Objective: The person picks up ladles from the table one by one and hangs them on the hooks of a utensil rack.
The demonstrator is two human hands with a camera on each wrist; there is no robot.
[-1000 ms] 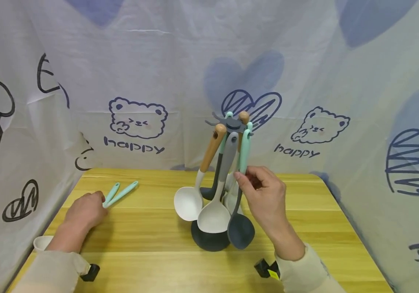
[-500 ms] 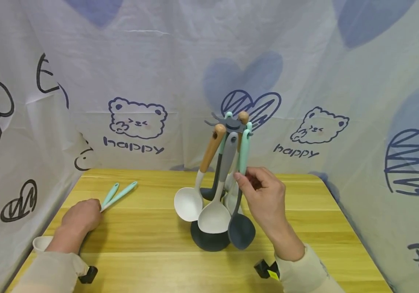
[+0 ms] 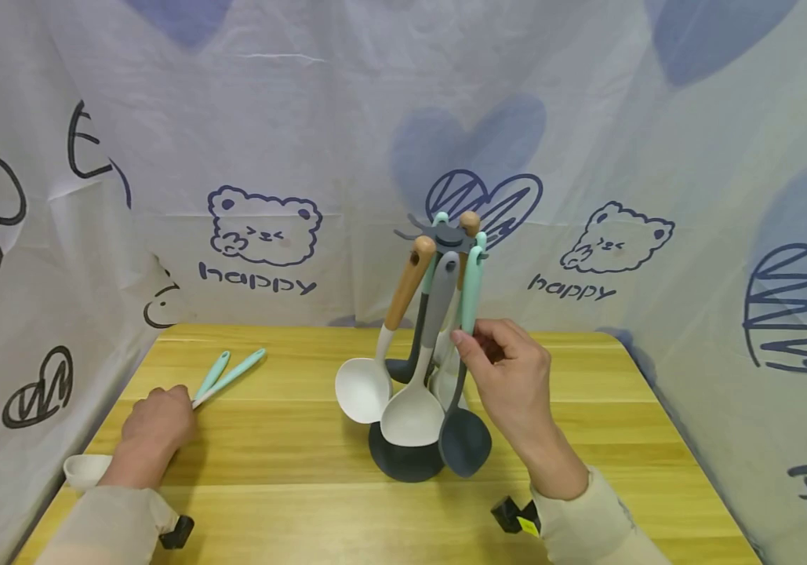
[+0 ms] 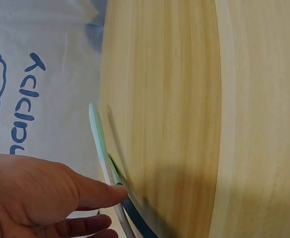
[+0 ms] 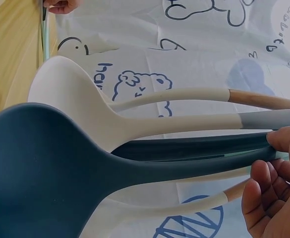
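Observation:
In the head view my left hand point(image 3: 158, 426) is at two mint-handled utensils point(image 3: 229, 378) lying at the table's left. Its thumb meets a dark stem point(image 4: 137, 215) in the left wrist view, beside a white stem point(image 4: 123, 220); the dark utensil's head is hidden. A white bowl-shaped head point(image 3: 85, 471) shows by the left wrist. With thumb and fingers, my right hand point(image 3: 514, 380) pinches a dark ladle point(image 3: 465, 443) where its mint handle joins the stem. That ladle hangs on a dark utensil stand point(image 3: 406, 463).
On the same stand hang several more utensils, among them a white ladle with a wood-coloured handle point(image 3: 364, 390) and a white ladle with a grey handle point(image 3: 412, 416). Printed white cloth point(image 3: 375, 102) surrounds the wooden table point(image 3: 290, 502) at the back and sides.
My left hand has drawn back slightly toward me along the stems, baring more of the mint handles. My right hand has kept its pinch on the hanging dark ladle.

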